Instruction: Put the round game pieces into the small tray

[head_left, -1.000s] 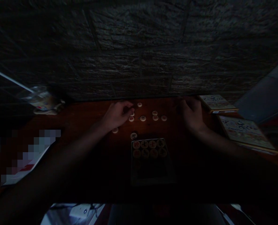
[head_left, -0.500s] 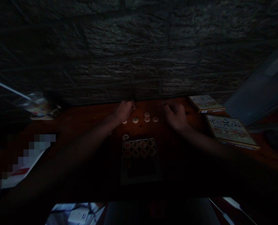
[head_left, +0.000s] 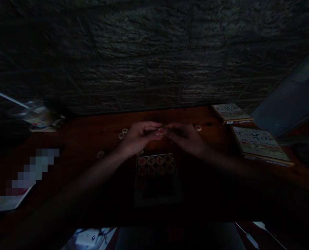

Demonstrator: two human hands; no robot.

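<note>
Shallow square tray with a thin pale rim (head_left: 158, 201) lies on the reddish-brown wooden surface (head_left: 86, 135), nearer the person than both hands. Its two far rows are full, four round discs each; one dim disc starts the third, whose remainder is too dark to read. The left hand (head_left: 136, 137) has fingers narrowed around at least one small red-marked round disc (head_left: 161, 130); the right hand's (head_left: 189, 137) fingers meet it, grip unclear. At least five pale round discs (head_left: 198, 128) lie outside.
</note>
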